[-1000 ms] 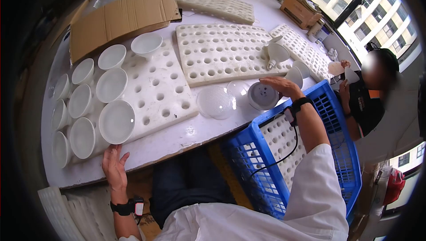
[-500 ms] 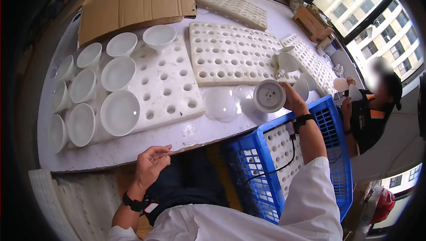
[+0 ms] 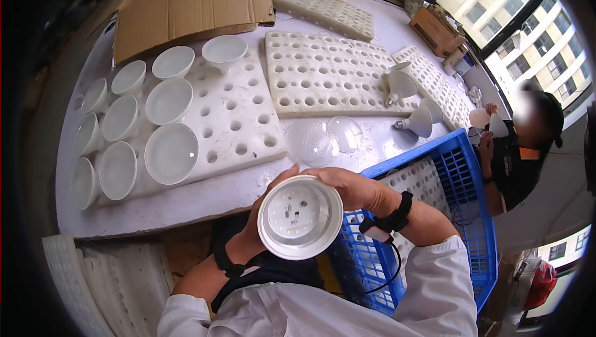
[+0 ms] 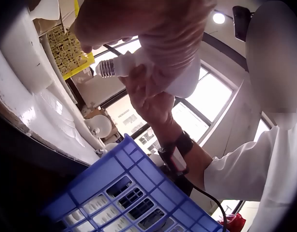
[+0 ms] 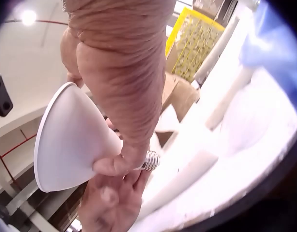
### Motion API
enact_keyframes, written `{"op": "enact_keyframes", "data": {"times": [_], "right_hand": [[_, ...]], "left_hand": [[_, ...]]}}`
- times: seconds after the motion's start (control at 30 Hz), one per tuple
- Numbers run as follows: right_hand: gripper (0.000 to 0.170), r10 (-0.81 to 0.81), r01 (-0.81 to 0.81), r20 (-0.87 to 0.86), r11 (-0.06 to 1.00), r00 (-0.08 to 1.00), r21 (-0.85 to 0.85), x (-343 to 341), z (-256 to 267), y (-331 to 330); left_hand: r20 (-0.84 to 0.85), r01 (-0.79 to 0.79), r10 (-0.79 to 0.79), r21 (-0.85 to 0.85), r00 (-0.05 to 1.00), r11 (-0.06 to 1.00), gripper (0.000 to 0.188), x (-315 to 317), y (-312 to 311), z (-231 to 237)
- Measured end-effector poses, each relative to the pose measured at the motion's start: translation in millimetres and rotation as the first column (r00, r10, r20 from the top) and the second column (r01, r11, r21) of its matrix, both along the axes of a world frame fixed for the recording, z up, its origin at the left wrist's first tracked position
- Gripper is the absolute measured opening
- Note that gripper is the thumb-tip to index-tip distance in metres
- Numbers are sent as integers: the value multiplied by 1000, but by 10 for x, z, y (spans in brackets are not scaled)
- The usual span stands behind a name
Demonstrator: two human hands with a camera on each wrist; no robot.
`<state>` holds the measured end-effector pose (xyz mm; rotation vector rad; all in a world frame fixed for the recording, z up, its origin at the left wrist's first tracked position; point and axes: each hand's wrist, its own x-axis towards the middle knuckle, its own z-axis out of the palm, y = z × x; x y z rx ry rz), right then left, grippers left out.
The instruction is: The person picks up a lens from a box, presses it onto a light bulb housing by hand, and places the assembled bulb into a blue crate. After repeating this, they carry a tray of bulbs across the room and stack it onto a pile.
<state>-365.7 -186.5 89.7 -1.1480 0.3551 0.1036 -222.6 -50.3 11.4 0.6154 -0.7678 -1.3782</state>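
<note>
We have the lamp (image 3: 300, 217) just off the near edge of the table (image 3: 233, 197), its mouth tilted up. The grip of our right hand (image 3: 357, 189) is closed round its neck. Our left hand (image 3: 250, 228) is behind the lamp on the left; whether that grip holds it, we cannot tell. To our left, shades (image 3: 171, 154) stand on a foam board (image 3: 220, 132). Beyond the lamp lie clear covers (image 3: 344, 134); near right is a blue crate (image 3: 428, 151).
</note>
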Motion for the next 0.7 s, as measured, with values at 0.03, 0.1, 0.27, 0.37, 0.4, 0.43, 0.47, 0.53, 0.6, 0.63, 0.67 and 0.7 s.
{"op": "enact_keyframes", "data": {"times": [0.03,0.1,0.27,0.37,0.4,0.43,0.47,0.53,0.6,0.63,0.67,0.7], "right_hand": [[37,282,-63,184,683,942,-727,71,92,72],[38,239,-255,-111,744,965,-618,108,65,137],[53,0,-121,-136,459,991,-880,211,41,-329],[71,-114,-232,-223,-66,968,-971,263,-26,-715],[78,-145,-313,-296,-117,944,-943,293,-44,-741],[86,-179,-391,-362,-165,915,-906,327,-64,-765],[86,-170,-393,-366,-171,915,-903,388,-44,-762],[95,-126,-608,-604,3,787,-794,517,5,-765],[95,-129,-638,-630,-32,766,-769,563,-69,-743],[94,-135,-665,-654,-62,744,-744,589,-103,-733],[96,-140,-706,-696,-33,704,-708,640,-87,-719],[96,-136,-707,-697,-38,704,-706,670,-126,-743]], "left_hand": [[-571,166,-54,146,819,975,66,-13,129,-34],[-253,140,-115,82,960,987,62,1,371,-206],[552,-320,310,-83,774,944,42,97,727,-175],[553,-404,359,-43,752,914,38,168,823,-340],[621,-418,378,-89,687,904,37,198,833,-301],[683,-428,395,-133,614,894,36,226,846,-275],[756,-410,374,-155,537,899,37,248,862,-270],[815,-405,361,-172,453,898,40,272,891,-264],[867,-393,339,-187,365,900,43,285,913,-258],[859,-393,331,-170,390,904,46,289,923,-257],[851,-393,323,-153,414,907,50,297,934,-260],[850,-399,326,-153,414,904,50,310,946,-277]]}}
